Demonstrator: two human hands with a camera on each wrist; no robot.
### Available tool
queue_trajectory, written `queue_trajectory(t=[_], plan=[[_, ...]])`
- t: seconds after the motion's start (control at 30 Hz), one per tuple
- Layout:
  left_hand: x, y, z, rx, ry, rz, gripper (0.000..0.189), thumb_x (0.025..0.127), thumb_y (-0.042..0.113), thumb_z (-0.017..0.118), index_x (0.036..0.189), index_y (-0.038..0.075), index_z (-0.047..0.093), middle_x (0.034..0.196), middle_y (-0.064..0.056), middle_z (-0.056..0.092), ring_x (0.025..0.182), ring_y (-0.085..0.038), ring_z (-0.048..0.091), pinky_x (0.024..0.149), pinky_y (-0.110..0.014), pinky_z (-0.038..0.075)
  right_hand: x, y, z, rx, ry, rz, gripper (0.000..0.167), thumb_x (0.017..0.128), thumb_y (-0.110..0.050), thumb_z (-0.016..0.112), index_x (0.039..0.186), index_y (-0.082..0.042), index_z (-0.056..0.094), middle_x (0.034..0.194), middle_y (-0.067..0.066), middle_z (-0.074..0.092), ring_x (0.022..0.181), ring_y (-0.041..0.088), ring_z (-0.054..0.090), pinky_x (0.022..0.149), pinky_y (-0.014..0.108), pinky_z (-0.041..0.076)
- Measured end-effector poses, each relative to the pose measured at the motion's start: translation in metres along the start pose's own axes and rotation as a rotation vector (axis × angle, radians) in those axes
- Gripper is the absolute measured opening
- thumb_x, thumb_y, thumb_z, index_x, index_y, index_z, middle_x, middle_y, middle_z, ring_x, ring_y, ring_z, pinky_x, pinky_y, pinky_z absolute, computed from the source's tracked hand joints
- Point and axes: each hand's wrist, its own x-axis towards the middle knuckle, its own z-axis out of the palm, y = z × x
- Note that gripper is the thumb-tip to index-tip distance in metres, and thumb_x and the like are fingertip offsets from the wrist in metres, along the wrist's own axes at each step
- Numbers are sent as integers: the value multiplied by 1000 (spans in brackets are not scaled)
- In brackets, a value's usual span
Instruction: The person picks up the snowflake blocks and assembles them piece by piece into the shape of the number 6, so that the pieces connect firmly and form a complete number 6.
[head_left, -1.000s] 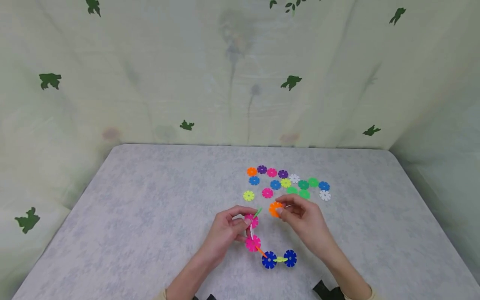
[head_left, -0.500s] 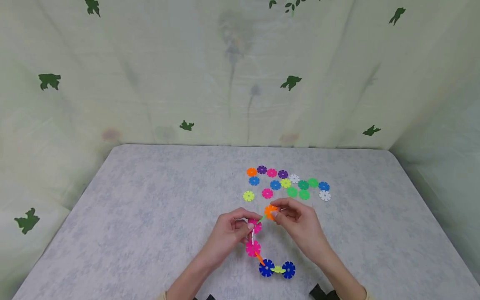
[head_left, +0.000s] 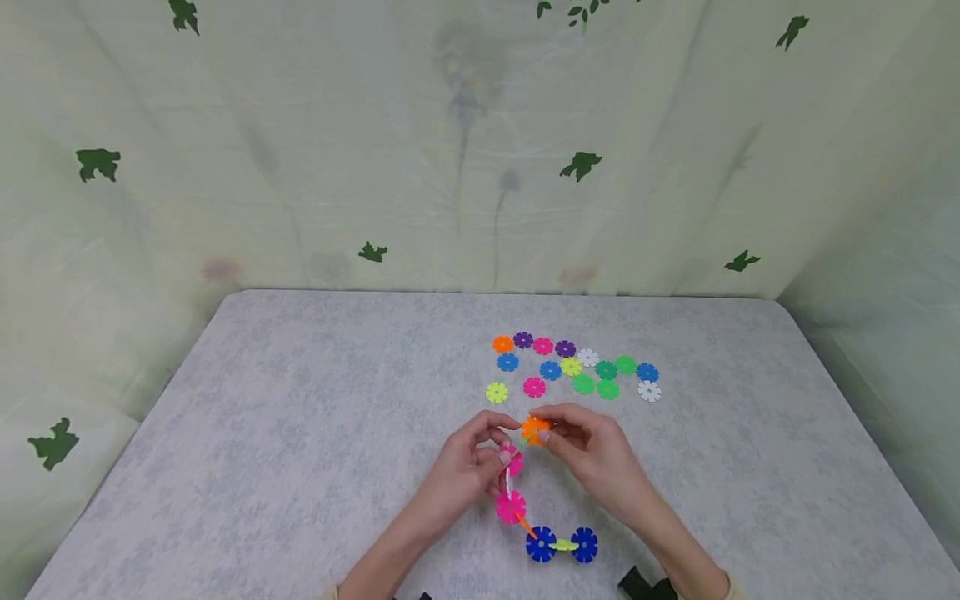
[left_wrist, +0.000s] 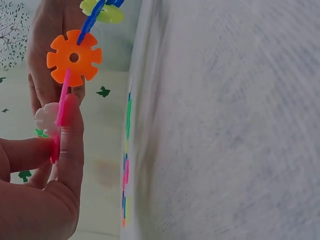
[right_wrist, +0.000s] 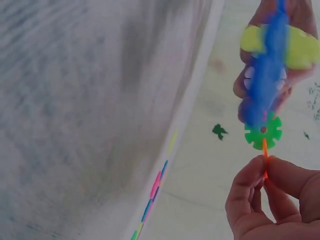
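My left hand pinches the upper pink notched disc of a chain of interlocking plastic discs. Below it hang a white disc, a second pink disc and an orange disc. Two dark blue discs, joined by a yellow one, form the far end. Between thumb and fingers, my right hand pinches another orange disc. That disc's edge meets the green disc at the chain's top. In the right wrist view, a blurred blue disc partly covers the left hand.
Several loose discs in mixed colours lie flat behind the hands, among them a yellow disc and a white disc. They rest on a grey table covering. A pale curtain hangs behind the table.
My right hand has brought its orange disc left and slightly down to the green disc. The left hand and chain have shifted slightly right, and the chain has lowered.
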Motion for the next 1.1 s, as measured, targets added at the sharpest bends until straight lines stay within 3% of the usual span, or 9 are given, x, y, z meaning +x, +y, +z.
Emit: queue_trajectory(t=[0.23,0.33,0.43,0.6,0.83,0.97,1.1], plan=[[0,-1,-1,17,10,-69,21,101,21,57,119,13,61,100,-13,54,52,-24,58,54,-37,56,2,5,6,-34,-66,-21,34,92,1,66,117,-22,71,108,0,64,100,19,62,86,27,53],[0,-2,-1,46,28,-71,18,99,23,60,112,12,64,94,-12,54,53,-25,60,55,-41,57,2,6,7,-4,-100,-22,34,93,0,65,120,-19,70,111,1,64,102,19,63,87,27,53],[1,-3,-3,136,80,-43,12,98,21,62,104,12,67,86,-8,58,56,-21,57,56,-33,55,3,8,3,19,-130,-25,31,94,-3,65,124,-13,67,118,7,64,106,21,64,88,28,52],[5,-4,-8,244,161,-10,12,95,16,65,101,8,72,84,-6,65,67,-20,58,60,-28,52,17,13,-14,-107,-170,-22,29,94,-1,63,123,-7,66,121,11,65,105,21,64,88,30,53],[6,-4,-11,106,198,-3,23,91,5,68,114,3,67,91,-10,65,75,-24,63,71,-33,56,59,22,-38,-335,-260,-47,27,95,-2,60,122,-5,67,118,8,66,105,23,62,91,40,52],[6,-5,-13,35,200,3,24,90,3,70,113,0,65,89,-13,65,72,-25,64,69,-31,56,83,29,-42,-428,-290,-77,29,94,0,61,122,-3,66,118,8,67,104,25,62,90,40,52],[7,-5,-15,21,213,-38,19,89,4,70,108,2,69,90,-12,65,70,-24,65,67,-33,57,100,33,-41,-496,-303,-102,31,92,-1,63,123,-3,66,117,8,67,100,23,61,89,40,52]])
